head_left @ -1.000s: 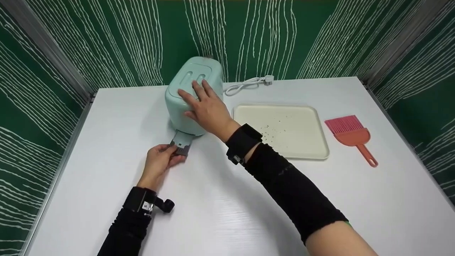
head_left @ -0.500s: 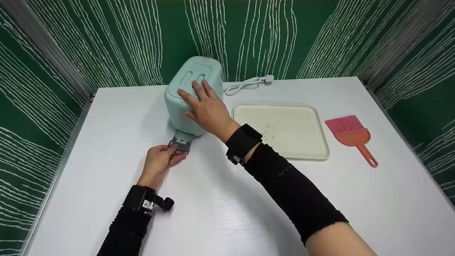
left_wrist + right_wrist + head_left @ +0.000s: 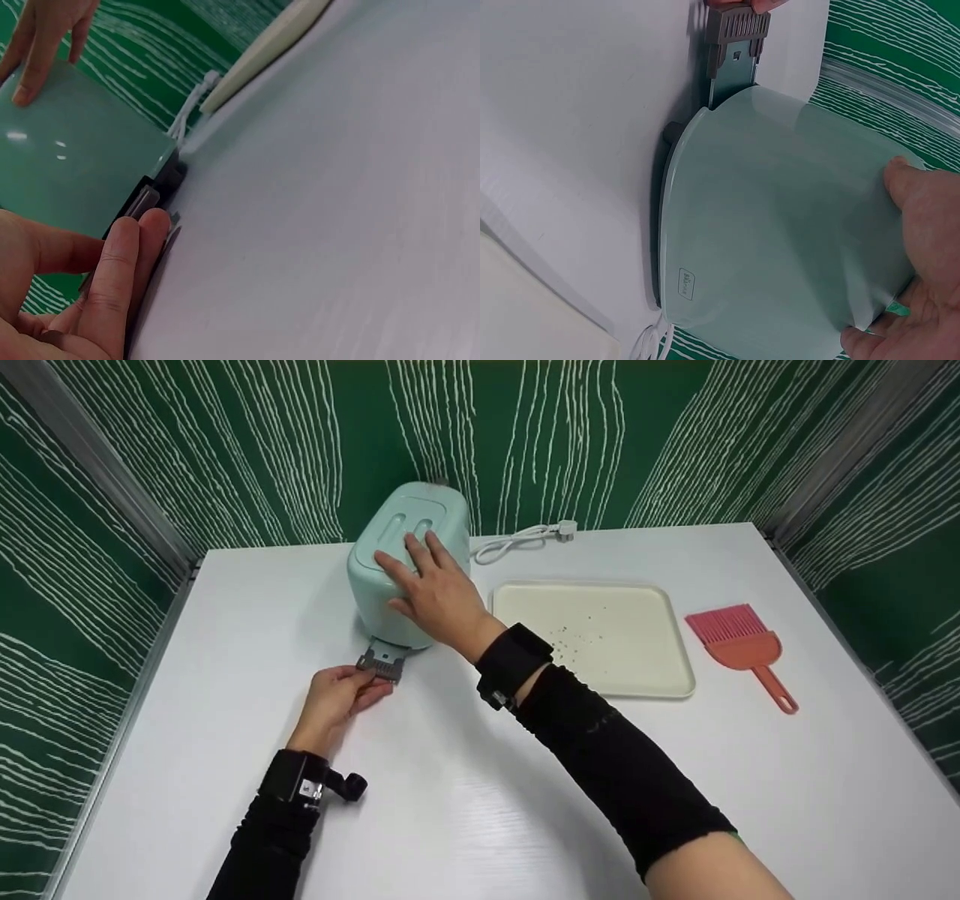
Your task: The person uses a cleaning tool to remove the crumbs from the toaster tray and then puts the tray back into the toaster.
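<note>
A mint-green toaster (image 3: 397,562) (image 3: 75,161) (image 3: 780,225) stands at the back of the white table (image 3: 465,780). My right hand (image 3: 431,585) lies flat on its top and side, fingers spread (image 3: 919,195). A grey crumb tray (image 3: 382,660) (image 3: 735,52) sticks partway out of the toaster's base toward me. My left hand (image 3: 337,697) pinches the tray's ribbed grey handle (image 3: 142,206) between thumb and fingers.
A cream tray (image 3: 600,634) with a few dark crumbs lies right of the toaster. A pink brush (image 3: 742,649) lies further right. The toaster's white cord and plug (image 3: 525,536) trail behind. Green patterned walls enclose the table on three sides.
The crumb tray has slid further into the toaster's base, and my left hand has moved with it toward the toaster. My right hand has stayed in place.
</note>
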A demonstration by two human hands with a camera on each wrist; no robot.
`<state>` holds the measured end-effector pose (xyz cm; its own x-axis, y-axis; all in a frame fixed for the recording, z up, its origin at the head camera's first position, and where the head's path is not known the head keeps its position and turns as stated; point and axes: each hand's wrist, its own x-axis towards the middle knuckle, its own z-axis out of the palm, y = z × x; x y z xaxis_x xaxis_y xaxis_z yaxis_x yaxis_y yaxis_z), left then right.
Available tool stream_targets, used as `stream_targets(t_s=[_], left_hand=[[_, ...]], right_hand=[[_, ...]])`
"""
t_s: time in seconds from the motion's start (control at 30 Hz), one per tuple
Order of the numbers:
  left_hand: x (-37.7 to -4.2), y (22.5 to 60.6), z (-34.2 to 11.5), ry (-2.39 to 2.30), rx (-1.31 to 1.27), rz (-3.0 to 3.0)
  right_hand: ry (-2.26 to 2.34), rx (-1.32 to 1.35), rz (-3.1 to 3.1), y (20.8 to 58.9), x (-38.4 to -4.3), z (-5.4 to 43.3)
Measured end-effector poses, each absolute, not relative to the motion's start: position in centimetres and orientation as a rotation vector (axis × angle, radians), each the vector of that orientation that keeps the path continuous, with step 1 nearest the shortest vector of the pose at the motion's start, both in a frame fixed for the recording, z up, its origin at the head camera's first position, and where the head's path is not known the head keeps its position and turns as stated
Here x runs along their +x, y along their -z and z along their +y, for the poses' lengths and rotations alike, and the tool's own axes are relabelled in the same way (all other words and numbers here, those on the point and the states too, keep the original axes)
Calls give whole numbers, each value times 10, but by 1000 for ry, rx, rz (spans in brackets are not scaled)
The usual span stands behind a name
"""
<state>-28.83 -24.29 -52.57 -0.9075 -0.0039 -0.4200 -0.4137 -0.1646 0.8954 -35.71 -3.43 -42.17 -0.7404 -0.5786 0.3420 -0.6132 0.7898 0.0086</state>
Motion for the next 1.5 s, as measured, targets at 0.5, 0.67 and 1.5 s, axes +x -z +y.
stream_targets(t_s=[0.5, 0.67, 1.5], left_hand=[[-297, 530, -237, -2160, -461, 1856], [-300, 530, -235, -2157, -473, 1845], [-311, 526, -222, -2257, -533, 1763]], right_hand=[[-205, 904, -2659, 424, -356, -33], [-218, 909, -2644, 425, -355, -32], [-208, 908, -2643, 425, -358, -34]])
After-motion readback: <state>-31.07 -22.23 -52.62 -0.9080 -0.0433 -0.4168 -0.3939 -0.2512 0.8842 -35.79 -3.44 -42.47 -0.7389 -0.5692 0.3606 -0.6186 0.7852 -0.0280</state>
